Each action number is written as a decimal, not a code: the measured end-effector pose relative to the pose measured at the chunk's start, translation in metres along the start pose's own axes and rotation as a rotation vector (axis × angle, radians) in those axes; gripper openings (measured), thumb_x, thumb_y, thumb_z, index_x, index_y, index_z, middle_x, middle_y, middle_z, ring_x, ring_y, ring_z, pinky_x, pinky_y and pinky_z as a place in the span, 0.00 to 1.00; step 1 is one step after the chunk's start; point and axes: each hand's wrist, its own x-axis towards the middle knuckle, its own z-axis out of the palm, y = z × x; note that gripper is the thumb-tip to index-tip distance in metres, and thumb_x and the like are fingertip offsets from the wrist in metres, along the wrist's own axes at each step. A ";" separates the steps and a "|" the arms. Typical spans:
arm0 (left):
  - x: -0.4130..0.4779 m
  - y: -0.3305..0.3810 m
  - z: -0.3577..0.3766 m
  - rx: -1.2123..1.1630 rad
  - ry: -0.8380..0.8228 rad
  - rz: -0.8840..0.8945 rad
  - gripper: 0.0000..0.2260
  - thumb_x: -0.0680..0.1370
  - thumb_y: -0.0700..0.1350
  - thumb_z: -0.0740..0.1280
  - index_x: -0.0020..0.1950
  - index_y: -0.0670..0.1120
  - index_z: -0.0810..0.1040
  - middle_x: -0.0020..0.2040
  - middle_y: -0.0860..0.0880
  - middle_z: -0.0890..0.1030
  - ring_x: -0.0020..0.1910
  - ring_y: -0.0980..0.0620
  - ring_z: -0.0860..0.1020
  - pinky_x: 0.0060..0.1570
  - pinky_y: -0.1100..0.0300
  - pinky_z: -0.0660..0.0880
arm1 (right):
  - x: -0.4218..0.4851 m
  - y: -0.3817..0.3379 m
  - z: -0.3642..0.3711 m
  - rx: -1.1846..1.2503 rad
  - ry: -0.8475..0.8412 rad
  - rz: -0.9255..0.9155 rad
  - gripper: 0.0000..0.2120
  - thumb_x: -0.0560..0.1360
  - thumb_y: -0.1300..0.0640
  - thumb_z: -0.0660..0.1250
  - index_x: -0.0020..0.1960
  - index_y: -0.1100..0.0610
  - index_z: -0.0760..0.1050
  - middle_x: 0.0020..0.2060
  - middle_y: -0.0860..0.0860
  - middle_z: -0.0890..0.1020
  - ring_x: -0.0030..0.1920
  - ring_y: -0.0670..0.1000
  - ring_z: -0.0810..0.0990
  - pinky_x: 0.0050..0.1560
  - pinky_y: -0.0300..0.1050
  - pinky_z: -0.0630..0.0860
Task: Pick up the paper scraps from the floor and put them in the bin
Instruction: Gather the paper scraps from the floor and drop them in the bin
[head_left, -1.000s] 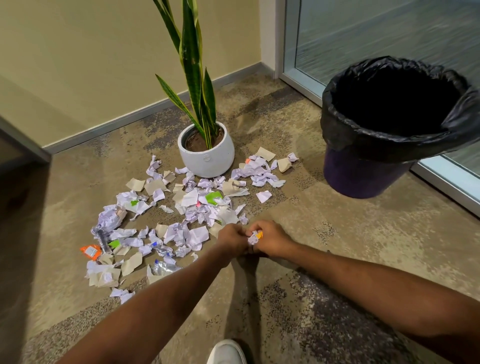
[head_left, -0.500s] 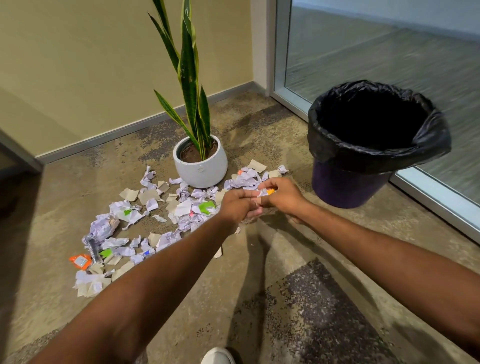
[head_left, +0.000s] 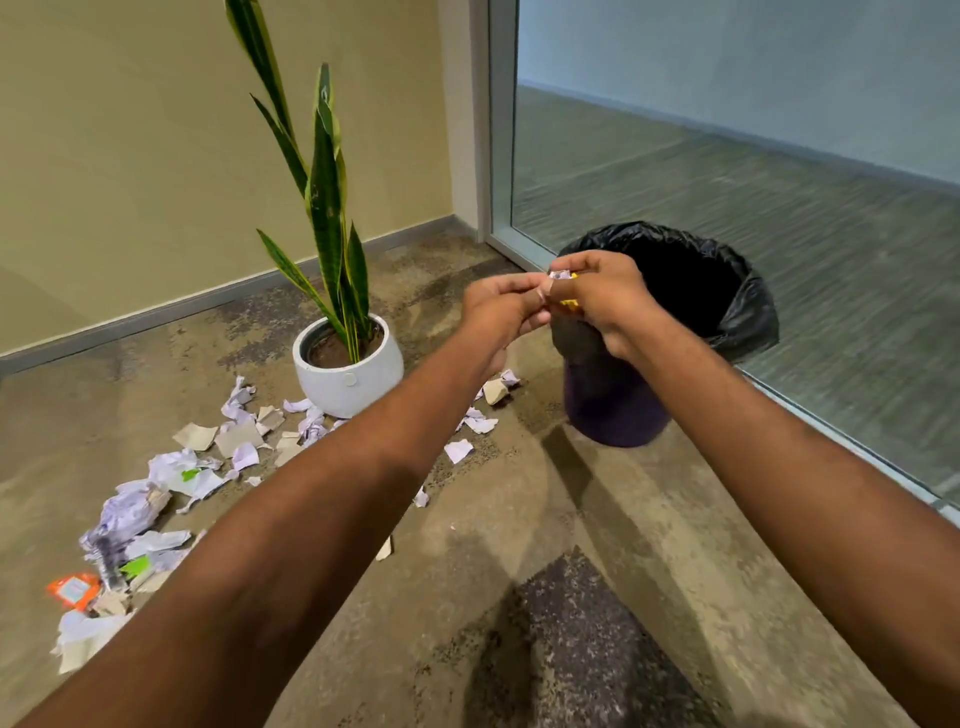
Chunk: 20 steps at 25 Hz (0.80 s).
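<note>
My right hand (head_left: 602, 301) grips a small wad of paper scraps (head_left: 562, 277), white with a bit of yellow, held up in front of the near left rim of the bin (head_left: 727, 291). My left hand (head_left: 501, 312) meets it, fingertips pinching the same wad. The bin is purple with a black liner and stands open on the floor at the right. Several white, lilac and beige paper scraps (head_left: 197, 467) lie scattered over the floor at the left, partly hidden behind my left forearm.
A snake plant in a white pot (head_left: 347, 371) stands by the scraps, left of the bin. A glass wall (head_left: 727, 156) runs behind and right of the bin. An orange wrapper (head_left: 72, 590) lies at the far left. Beige wall behind.
Both hands rose from the floor with the wad and moved right, up to the bin's rim. The view lifted, so the scrap pile now sits lower left.
</note>
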 end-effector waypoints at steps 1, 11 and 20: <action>0.003 0.007 0.015 -0.001 -0.017 0.007 0.11 0.80 0.32 0.70 0.63 0.35 0.83 0.51 0.40 0.86 0.41 0.52 0.85 0.39 0.66 0.84 | 0.004 -0.007 -0.012 0.041 0.026 0.022 0.14 0.75 0.71 0.75 0.59 0.62 0.80 0.47 0.57 0.84 0.42 0.51 0.85 0.45 0.45 0.85; 0.017 0.020 0.078 0.037 -0.133 -0.099 0.13 0.83 0.32 0.64 0.67 0.39 0.78 0.53 0.40 0.83 0.52 0.42 0.84 0.58 0.47 0.84 | 0.036 0.003 -0.085 0.325 0.254 0.273 0.19 0.80 0.64 0.72 0.69 0.62 0.75 0.70 0.62 0.72 0.66 0.63 0.75 0.57 0.63 0.84; 0.011 0.007 0.015 0.062 -0.012 -0.093 0.11 0.80 0.31 0.65 0.60 0.43 0.79 0.48 0.41 0.85 0.37 0.48 0.83 0.46 0.51 0.85 | 0.007 0.007 -0.043 0.270 0.127 0.094 0.06 0.80 0.67 0.69 0.55 0.63 0.81 0.40 0.57 0.84 0.36 0.51 0.85 0.39 0.43 0.84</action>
